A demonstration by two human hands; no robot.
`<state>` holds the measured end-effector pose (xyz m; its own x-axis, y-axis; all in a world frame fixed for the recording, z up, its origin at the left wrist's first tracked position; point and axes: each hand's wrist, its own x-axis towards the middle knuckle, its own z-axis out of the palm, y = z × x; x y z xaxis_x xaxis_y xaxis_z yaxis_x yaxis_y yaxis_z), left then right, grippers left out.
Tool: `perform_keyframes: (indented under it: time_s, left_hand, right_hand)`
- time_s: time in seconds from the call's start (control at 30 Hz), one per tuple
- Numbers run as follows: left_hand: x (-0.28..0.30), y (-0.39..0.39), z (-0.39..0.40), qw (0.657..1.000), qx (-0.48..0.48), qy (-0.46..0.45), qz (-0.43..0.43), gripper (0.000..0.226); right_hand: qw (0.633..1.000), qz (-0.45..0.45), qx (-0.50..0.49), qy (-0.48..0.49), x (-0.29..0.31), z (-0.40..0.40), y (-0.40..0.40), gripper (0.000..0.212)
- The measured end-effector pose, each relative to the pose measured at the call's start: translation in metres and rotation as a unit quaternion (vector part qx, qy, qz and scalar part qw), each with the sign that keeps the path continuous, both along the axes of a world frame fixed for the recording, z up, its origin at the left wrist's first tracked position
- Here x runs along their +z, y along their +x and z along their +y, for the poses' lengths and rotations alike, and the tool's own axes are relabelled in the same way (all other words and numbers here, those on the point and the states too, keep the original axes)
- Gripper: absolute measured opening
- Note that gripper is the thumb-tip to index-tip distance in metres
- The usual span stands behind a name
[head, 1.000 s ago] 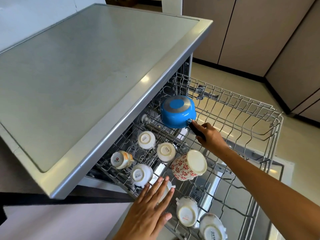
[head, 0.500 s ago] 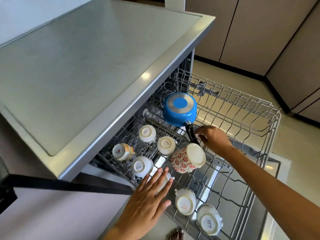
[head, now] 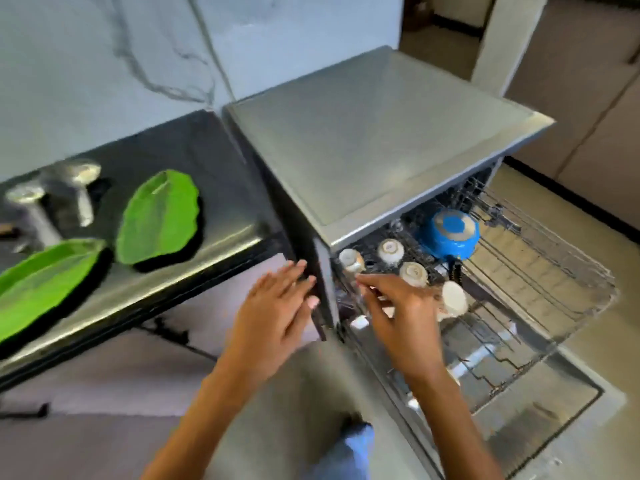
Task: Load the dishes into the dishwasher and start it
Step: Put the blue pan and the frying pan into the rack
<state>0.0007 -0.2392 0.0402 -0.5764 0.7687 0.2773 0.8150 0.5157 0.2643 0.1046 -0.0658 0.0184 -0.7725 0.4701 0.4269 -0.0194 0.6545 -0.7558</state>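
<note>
Wall (head: 104, 64) ahead of me: pale, marble-veined, one vertical seam. Black counter (head: 214, 188) below it, glossy front edge catching light. Beige tiled floor (head: 571, 244) at right; tan cabinet doors (head: 588, 98) above a dark skirting strip.

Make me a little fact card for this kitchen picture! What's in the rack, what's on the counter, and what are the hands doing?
rack: pulled out of the dishwasher
in rack: blue saucepan upside down; white cups
counter: two green leaf-shaped plates; steel tumblers
left hand: open, empty, by the dishwasher's corner
right hand: fingers loose over the cups, empty
</note>
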Motion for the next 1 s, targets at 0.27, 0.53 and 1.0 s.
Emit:
perform_keyframes:
  time_s: [0.27, 0.53, 1.0]
  left_hand:
    - [0.085, -0.007, -0.203, 0.95, 0.304, 0.05, 0.057, 0.05]
    - [0.089, -0.092, -0.358, 0.874, 0.475, 0.079, 0.072, 0.043]
    - [0.056, -0.378, -0.504, 0.706, 0.689, 0.055, -0.151, 0.066]
  right_hand:
    - [0.991, 0.014, 0.129, -0.008, 0.091, -0.138, -0.099, 0.014]
    - [0.96, 0.001, 0.276, 0.036, 0.118, -0.3, -0.258, 0.013]
    - [0.932, -0.046, 0.348, 0.091, 0.114, -0.46, -0.45, 0.014]
